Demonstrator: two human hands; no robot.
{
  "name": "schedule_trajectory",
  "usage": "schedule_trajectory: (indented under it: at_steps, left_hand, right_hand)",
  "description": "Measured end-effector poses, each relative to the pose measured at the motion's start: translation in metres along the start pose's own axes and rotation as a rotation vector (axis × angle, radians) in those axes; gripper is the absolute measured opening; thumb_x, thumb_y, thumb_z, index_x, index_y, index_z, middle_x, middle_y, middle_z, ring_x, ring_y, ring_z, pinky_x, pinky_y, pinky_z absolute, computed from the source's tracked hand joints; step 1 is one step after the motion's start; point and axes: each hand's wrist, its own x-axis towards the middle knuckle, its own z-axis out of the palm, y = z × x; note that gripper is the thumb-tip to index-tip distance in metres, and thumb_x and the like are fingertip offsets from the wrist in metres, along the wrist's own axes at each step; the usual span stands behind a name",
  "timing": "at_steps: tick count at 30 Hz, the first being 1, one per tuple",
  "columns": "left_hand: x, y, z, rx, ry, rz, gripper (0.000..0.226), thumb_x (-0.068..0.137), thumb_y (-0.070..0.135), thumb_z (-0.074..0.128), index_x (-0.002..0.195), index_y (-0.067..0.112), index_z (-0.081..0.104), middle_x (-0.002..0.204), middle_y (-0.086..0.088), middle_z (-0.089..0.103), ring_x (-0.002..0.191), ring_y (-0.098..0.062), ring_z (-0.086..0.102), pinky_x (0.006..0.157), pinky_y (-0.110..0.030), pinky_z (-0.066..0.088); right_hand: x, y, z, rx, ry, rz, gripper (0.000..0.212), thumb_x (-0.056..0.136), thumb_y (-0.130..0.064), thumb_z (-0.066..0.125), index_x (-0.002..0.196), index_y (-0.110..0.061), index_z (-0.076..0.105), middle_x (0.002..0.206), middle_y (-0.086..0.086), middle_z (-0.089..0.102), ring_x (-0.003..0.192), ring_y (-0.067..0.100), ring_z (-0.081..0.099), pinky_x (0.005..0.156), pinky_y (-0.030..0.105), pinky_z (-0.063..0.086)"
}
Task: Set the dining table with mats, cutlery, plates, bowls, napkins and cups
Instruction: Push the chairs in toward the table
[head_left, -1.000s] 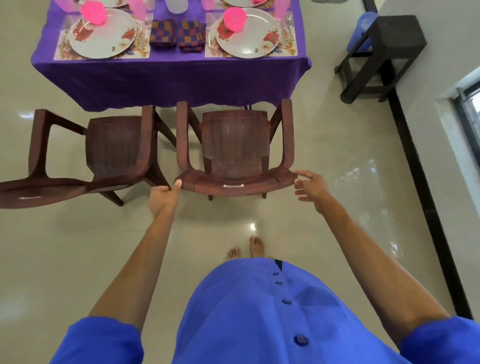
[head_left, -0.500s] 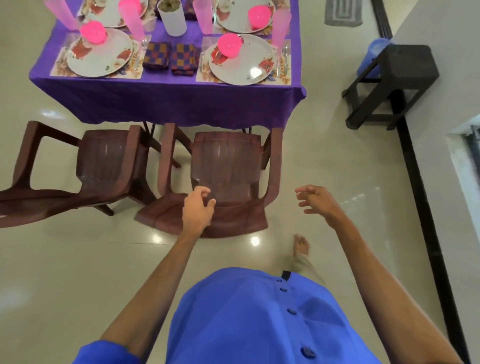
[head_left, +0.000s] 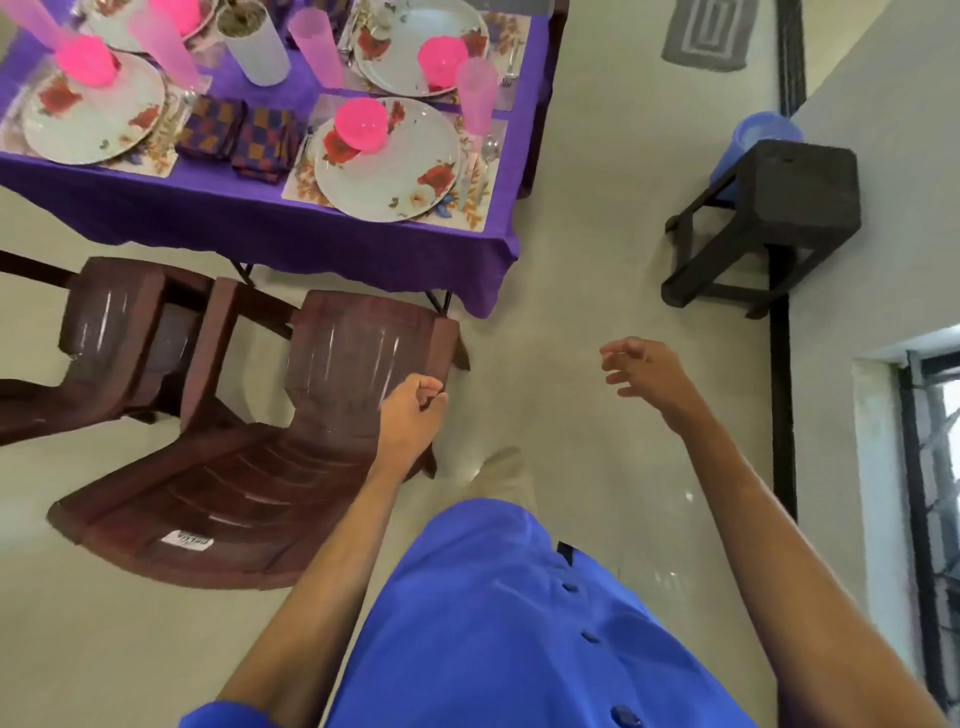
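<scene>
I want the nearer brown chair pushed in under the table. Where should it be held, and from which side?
Grip the top rail of the brown chair's backrest, coming from behind. The back faces the person and leans toward them, the seat points at the table, and the left hand is beside its right edge.

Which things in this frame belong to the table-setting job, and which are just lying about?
Job: floral plates, pink bowls, pink cups, checked napkins, mats, cutlery.

Lying about: brown chairs, black stool, blue bucket, grey doormat. Left hand and right hand hold nothing.
</scene>
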Motion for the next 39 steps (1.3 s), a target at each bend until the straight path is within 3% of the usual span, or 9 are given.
schedule_trajectory:
  at_steps: [6,9,14,19,23,33,39]
  left_hand:
    - [0.106,0.086,0.054,-0.049,0.07,-0.011,0.012,0.094,0.013,0.073,0.106,0.013,0.071,0.096,0.005,0.072,0.085,0.004,0.064,0.076,-0.002,0.043]
    - [0.172,0.133,0.078,-0.038,0.072,-0.01,0.012,0.095,0.018,0.073,0.107,0.016,0.071,0.101,0.001,0.075,0.09,-0.009,0.068,0.087,-0.021,0.052]
    - [0.271,0.221,0.114,-0.052,0.044,0.007,0.009,0.096,0.019,0.072,0.104,0.016,0.068,0.101,-0.004,0.075,0.093,-0.021,0.07,0.09,-0.036,0.054]
    - [0.367,0.295,0.149,-0.088,0.027,-0.002,0.022,0.092,0.029,0.072,0.108,0.014,0.072,0.102,0.002,0.075,0.092,-0.013,0.068,0.083,-0.012,0.046]
    - [0.461,0.348,0.181,-0.154,0.078,-0.036,0.018,0.093,0.025,0.073,0.108,0.015,0.072,0.103,0.003,0.076,0.094,-0.011,0.07,0.091,-0.023,0.053]
    - [0.678,0.514,0.226,-0.258,0.249,-0.137,0.009,0.098,0.021,0.072,0.107,0.02,0.072,0.1,0.015,0.072,0.087,0.016,0.062,0.081,-0.003,0.043]
    - [0.788,0.566,0.247,-0.361,0.296,-0.274,0.009,0.096,0.028,0.074,0.105,0.029,0.072,0.097,0.009,0.075,0.088,-0.005,0.07,0.084,-0.022,0.053]
  right_hand:
    - [0.134,-0.064,-0.067,-0.023,-0.082,-0.066,0.021,0.096,-0.018,0.059,0.11,-0.02,0.075,0.1,0.0,0.076,0.086,0.016,0.073,0.077,0.033,0.058]
    - [0.199,-0.107,-0.105,-0.056,-0.128,-0.095,0.022,0.098,-0.02,0.057,0.112,-0.02,0.074,0.103,0.0,0.076,0.09,0.017,0.074,0.077,0.031,0.059]
    - [0.299,-0.176,-0.178,-0.083,-0.145,-0.123,0.023,0.1,-0.024,0.055,0.114,-0.022,0.073,0.103,-0.001,0.076,0.094,0.019,0.075,0.082,0.036,0.06]
    - [0.403,-0.233,-0.233,-0.094,-0.162,-0.112,0.021,0.101,-0.023,0.057,0.113,-0.021,0.073,0.103,0.001,0.076,0.096,0.023,0.075,0.084,0.039,0.061]
    - [0.507,-0.284,-0.269,-0.151,-0.256,-0.138,0.022,0.102,-0.023,0.057,0.118,-0.02,0.072,0.106,0.001,0.075,0.097,0.02,0.075,0.087,0.037,0.061]
    - [0.755,-0.459,-0.378,-0.162,-0.321,-0.173,0.015,0.095,-0.021,0.065,0.104,-0.022,0.076,0.096,0.002,0.077,0.08,0.015,0.073,0.079,0.036,0.057]
    - [0.878,-0.549,-0.402,-0.208,-0.391,-0.209,0.018,0.097,-0.022,0.063,0.11,-0.019,0.075,0.101,0.006,0.077,0.086,0.019,0.074,0.08,0.038,0.059]
